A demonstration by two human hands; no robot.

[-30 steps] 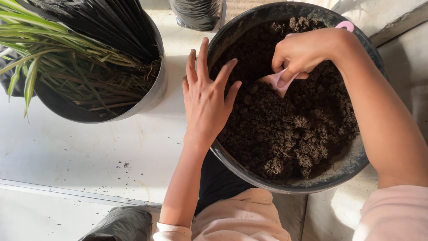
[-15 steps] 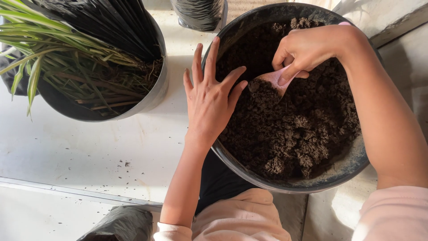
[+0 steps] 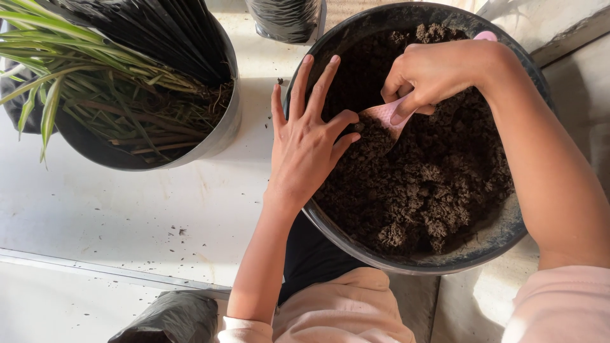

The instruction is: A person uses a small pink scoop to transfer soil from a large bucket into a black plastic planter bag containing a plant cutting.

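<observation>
A large black tub [image 3: 508, 238] holds dark, clumpy soil [image 3: 419, 184]. My right hand [image 3: 435, 73] grips a pink scoop [image 3: 387, 114] whose blade is pushed into the soil near the tub's left side. The scoop's handle end shows pink behind my wrist. My left hand [image 3: 308, 143] lies flat over the tub's left rim with fingers spread, and its thumb touches the soil beside the scoop blade.
A grey pot [image 3: 216, 136] with a green striped plant [image 3: 70, 76] and a black plastic liner stands at the left. Another black bag [image 3: 286, 19] sits at the top, one more [image 3: 168, 317] at the bottom. Soil crumbs dot the white floor [image 3: 114, 216].
My left hand has slid right over the tub's rim toward the scoop. My right hand has pushed the scoop lower and leftward into the soil.
</observation>
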